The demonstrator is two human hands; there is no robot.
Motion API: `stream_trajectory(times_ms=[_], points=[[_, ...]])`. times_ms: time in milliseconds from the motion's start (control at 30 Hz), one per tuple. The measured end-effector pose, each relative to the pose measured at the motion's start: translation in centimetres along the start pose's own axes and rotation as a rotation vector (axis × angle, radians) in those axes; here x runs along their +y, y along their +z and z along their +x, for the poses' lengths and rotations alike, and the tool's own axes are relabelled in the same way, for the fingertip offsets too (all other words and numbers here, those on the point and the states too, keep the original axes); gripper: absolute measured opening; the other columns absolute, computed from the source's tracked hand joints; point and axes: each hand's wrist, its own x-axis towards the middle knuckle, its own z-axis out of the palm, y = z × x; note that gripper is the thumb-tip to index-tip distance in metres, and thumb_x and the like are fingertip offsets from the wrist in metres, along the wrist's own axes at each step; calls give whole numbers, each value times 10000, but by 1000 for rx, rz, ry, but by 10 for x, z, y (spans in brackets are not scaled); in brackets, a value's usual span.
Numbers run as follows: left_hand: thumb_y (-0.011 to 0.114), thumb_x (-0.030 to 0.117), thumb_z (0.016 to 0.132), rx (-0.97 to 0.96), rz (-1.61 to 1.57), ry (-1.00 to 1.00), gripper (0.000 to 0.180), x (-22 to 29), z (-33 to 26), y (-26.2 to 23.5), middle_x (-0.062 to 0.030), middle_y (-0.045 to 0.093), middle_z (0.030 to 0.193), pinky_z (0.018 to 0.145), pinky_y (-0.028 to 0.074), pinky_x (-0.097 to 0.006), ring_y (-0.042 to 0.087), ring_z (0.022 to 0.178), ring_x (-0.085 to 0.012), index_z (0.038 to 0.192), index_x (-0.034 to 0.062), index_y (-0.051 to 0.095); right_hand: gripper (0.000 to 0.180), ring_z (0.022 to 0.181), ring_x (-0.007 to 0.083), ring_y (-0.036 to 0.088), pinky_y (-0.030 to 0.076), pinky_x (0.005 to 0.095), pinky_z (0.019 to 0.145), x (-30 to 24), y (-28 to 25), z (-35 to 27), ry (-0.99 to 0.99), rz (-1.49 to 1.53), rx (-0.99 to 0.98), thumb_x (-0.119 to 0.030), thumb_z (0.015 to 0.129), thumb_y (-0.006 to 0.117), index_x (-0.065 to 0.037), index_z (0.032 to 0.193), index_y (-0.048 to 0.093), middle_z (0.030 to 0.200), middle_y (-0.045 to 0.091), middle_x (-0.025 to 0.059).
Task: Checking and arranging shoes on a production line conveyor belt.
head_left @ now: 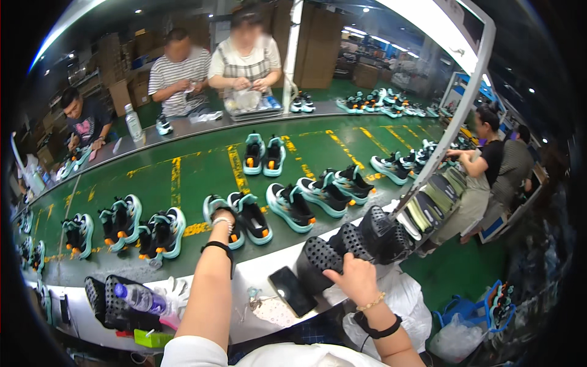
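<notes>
My left hand [224,216] reaches into the opening of a black and mint-green sneaker [213,203] on the green belt. Its fingers are hidden there, so I cannot tell whether they grip. The matching sneaker [252,220] stands just right of it, with an orange patch at the heel. My right hand [358,276] is over the near edge, beside a black block with round holes [322,255]. Its thumb points left, apart from the fingers, and nothing shows in its grasp. A dark phone [292,291] lies on the white ledge between my arms.
More sneakers [290,207] line the green belt [202,147]. At left on the ledge lie a purple-labelled bottle [140,298] and perforated black blocks [95,295]. A metal post [455,101] rises at right. Co-workers [246,64] work across the belt; others stand right.
</notes>
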Motion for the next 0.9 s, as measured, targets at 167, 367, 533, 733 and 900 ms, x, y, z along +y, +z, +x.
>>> stream_trajectory(times_ms=[167, 367, 533, 733, 900], points=[[494, 183, 851, 4, 30, 142, 375, 121, -106, -27, -198, 610, 1191, 914, 489, -392, 614, 1076, -305, 1161, 18, 626, 519, 632, 375, 635, 499, 440, 587, 14, -26, 22, 151, -31, 82, -488, 722, 726, -1, 854, 603, 662, 631, 200], [559, 172, 778, -94, 111, 542, 232, 89, -180, -102, -183, 694, 909, 722, 541, -420, 683, 826, -319, 862, 29, 721, 513, 655, 415, 601, 447, 481, 571, -54, -55, 47, 31, 187, 179, -476, 784, 675, 1, 942, 573, 642, 588, 227], [560, 206, 739, -178, 193, 798, 271, 7, -147, -50, -184, 691, 832, 701, 536, -427, 680, 764, -306, 814, -6, 711, 516, 650, 418, 575, 438, 469, 596, -102, 17, 73, -216, 216, 147, -424, 694, 737, 65, 761, 589, 634, 579, 223], [534, 115, 800, 179, -367, 297, 182, 56, -231, -126, -145, 662, 961, 844, 495, -403, 629, 955, -329, 847, 34, 691, 548, 635, 371, 619, 484, 435, 604, -109, 24, 123, -111, 72, -82, -455, 638, 772, 64, 609, 598, 614, 607, 203], [519, 92, 804, 604, -1081, 33, 282, 38, -280, -94, -216, 529, 1150, 951, 419, -425, 546, 1070, -368, 1069, 0, 556, 558, 648, 322, 668, 532, 398, 626, -156, 29, 159, -137, 135, -509, -509, 618, 772, 37, 613, 656, 614, 644, 178]])
